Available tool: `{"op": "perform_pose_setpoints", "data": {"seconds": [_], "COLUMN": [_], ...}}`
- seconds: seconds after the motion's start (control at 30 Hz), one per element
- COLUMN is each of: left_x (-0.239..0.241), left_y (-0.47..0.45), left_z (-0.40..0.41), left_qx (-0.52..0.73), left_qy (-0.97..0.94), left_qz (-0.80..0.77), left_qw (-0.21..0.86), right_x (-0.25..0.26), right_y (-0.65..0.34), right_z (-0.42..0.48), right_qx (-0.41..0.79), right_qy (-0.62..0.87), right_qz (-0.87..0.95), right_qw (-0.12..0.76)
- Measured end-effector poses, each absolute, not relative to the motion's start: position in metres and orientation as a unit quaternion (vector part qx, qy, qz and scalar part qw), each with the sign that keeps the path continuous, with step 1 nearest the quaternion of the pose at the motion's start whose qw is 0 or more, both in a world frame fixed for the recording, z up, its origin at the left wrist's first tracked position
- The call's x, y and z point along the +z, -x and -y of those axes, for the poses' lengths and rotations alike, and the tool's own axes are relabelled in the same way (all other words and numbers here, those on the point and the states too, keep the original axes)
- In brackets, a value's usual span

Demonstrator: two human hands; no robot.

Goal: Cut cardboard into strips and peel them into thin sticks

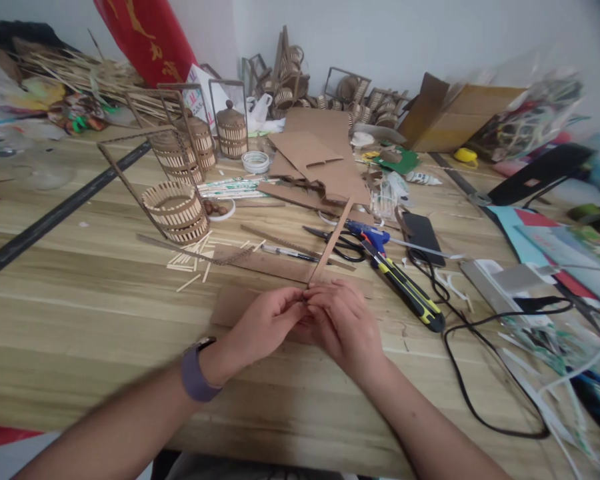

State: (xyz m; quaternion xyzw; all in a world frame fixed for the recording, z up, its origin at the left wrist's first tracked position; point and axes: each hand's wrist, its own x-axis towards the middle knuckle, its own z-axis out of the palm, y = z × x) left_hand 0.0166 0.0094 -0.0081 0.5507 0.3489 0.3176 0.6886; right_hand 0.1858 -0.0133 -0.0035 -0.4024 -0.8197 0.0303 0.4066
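Observation:
My left hand [266,322] and my right hand [341,319] meet over the wooden table [80,313], fingers pinched together on the near end of a long thin cardboard strip [333,243]. The strip rises away from me toward the cardboard pile. Under my hands lies a flat brown cardboard piece [230,303]. A purple-grey watch [196,371] sits on my left wrist.
Scissors [337,241], a blue glue gun [369,233], a yellow-black utility knife [410,292], a phone [421,233] and a black cable [473,400] lie to the right. Small stick-built baskets [176,212] in cardboard frames stand at the left, loose sticks [190,261] beside them. Cardboard sheets [320,160] are piled behind.

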Motion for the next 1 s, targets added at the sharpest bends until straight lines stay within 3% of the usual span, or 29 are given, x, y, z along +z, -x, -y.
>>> {"op": "perform_pose_setpoints", "data": {"seconds": [0.4,0.53,0.73,1.0], "left_x": [-0.0037,-0.0019,-0.0037,-0.006], "left_y": [-0.013,-0.0147,-0.0183,-0.0176], "left_z": [-0.0099,-0.0101,-0.0086,-0.0083], "left_qx": [0.305,0.31,0.313,0.326], "left_qy": [-0.602,-0.605,-0.481,-0.559], "left_qz": [-0.303,-0.32,-0.323,-0.337], "left_qw": [0.673,0.66,0.753,0.684], "right_x": [-0.0024,-0.0022,-0.0031,-0.0063], "right_y": [-0.1913,-0.1904,-0.187,-0.1862], "right_z": [0.0148,0.0154,0.0153,0.014], "right_qx": [0.111,0.085,0.034,0.029], "right_qy": [0.462,0.442,0.396,0.414], "right_qz": [0.763,0.779,0.813,0.807], "right_qw": [0.438,0.435,0.426,0.421]}}
